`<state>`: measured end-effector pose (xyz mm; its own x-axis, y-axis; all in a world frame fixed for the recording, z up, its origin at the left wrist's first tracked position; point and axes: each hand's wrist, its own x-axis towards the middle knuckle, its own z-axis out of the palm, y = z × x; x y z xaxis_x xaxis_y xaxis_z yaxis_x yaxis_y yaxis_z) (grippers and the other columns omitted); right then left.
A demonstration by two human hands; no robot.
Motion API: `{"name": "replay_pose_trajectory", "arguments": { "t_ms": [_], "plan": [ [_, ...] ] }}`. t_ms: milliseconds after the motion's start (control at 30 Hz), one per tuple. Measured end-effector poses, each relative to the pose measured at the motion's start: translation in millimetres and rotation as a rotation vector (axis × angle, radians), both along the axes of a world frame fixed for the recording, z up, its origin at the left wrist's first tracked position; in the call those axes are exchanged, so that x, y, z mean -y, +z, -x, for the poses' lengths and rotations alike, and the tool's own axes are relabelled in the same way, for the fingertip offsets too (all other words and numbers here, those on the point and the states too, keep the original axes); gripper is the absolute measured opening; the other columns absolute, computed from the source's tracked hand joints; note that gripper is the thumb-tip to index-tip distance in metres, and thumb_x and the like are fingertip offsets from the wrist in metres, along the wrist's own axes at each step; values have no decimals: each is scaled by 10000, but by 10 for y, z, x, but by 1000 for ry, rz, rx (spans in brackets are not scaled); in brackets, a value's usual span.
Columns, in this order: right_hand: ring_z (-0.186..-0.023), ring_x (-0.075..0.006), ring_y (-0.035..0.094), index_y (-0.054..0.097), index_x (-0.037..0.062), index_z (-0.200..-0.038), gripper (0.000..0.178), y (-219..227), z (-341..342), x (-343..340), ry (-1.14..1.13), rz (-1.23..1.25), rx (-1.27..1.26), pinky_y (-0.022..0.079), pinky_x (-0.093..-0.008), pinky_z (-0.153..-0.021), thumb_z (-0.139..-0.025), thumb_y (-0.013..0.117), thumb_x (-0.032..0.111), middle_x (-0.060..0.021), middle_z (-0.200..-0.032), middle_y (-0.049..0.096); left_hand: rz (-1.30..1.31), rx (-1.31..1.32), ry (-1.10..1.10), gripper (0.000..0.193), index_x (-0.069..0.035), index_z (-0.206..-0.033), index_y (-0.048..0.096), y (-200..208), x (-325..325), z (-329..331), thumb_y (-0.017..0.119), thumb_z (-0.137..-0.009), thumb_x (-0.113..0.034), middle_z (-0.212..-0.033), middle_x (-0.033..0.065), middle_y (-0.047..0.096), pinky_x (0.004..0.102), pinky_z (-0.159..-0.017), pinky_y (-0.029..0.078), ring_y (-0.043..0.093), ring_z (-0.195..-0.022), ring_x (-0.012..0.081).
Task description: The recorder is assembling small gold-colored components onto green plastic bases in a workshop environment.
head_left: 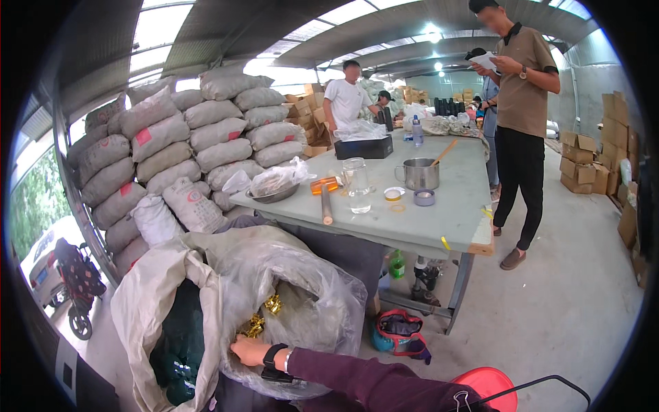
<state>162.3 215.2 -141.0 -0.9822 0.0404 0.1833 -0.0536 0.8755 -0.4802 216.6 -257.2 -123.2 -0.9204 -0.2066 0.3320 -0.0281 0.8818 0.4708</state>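
Note:
My right hand, with a dark purple sleeve and a black wrist strap, reaches into a sack lined with clear plastic. Its fingers are curled in against a shiny gold foil piece, partly hidden by the hand and the lining. Slightly above and to the right, a second gold foil piece lies on the plastic. Directly left stands an open pale cloth sack holding dark green glossy things. My left hand is out of view.
Ahead stands a grey-green table with a glass jar, metal pot, hammer and bowl. Stacked sacks rise behind it. A person stands on the right. A red stool sits by my arm.

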Motion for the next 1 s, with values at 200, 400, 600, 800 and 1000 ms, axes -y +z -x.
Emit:
{"name": "replay_pose_trajectory", "arguments": {
  "t_ms": [200, 400, 600, 800, 1000],
  "plan": [
    [-834, -424, 611, 656, -19, -805, 152, -369, 211, -23, -80, -114, -239, 506, -431, -759, -717, 540, 27, -299, -879, 606, 80, -480, -294, 388, -3, -1184, 560, -1, -667, 552, 607, -844, -184, -1085, 234, 587, 403, -879, 447, 555, -1025, 379],
    [-846, -412, 614, 634, -34, -802, 155, -296, 42, -46, -65, -117, -207, 502, -444, -731, -756, 518, 57, -285, -845, 609, -54, -663, -587, 336, 37, -1061, 559, 186, -1520, 1128, 576, -726, 21, -984, 206, 586, 376, -837, 439, 558, -952, 366],
    [-845, -403, 599, 536, -19, -917, 264, -373, -85, -92, -49, -90, -239, 478, -472, -733, -723, 673, 96, -230, -837, 604, 88, -109, -540, 476, 36, -1127, 550, -137, -1826, 1628, 660, -714, -175, -1043, 239, 584, 444, -865, 438, 550, -985, 394],
    [-837, -409, 596, 548, -21, -874, 234, -402, -140, -143, -232, 165, -258, 472, -481, -716, -758, 643, 158, -236, -849, 613, 158, -121, -528, 507, 57, -1097, 560, -582, -1742, 1741, 683, -707, -242, -1040, 252, 590, 452, -853, 451, 550, -977, 409],
    [-779, -412, 604, 565, -26, -837, 242, -356, -161, -85, -335, 112, -326, 482, -480, -692, -776, 620, 202, -245, -854, 603, 75, -206, -497, 452, 47, -965, 562, -477, -1812, 1595, 738, -608, -167, -963, 227, 591, 455, -819, 453, 552, -939, 404]
  ]
}}
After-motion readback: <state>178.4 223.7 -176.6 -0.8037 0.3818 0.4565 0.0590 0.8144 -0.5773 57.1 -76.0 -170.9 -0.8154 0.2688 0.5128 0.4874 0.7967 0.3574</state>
